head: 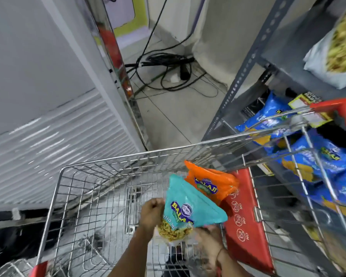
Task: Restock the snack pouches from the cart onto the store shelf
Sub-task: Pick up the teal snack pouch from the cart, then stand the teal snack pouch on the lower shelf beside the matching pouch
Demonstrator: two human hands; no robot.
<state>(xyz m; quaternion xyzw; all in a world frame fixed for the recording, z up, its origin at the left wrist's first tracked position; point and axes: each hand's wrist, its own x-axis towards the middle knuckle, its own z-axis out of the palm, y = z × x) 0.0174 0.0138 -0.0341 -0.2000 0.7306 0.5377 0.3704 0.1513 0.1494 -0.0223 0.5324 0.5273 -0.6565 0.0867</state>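
Over the wire cart point(100, 166) a teal snack pouch point(190, 204) is held up by both hands. My left hand point(151, 213) grips its left edge. My right hand point(208, 239), blurred, holds its lower right corner from beneath. Behind the teal pouch an orange snack pouch point(212, 184) leans against the cart's red child-seat flap point(246, 220). The grey metal store shelf point(246, 62) stands to the right, with blue snack bags point(312, 154) on a lower level.
A clear bag of yellow snacks point(340, 48) lies on an upper shelf level. A white cabinet with a louvred panel point(54, 124) stands close on the left. Black cables point(168, 66) lie coiled on the tiled floor ahead. The cart's red handle point(340, 110) nears the shelf.
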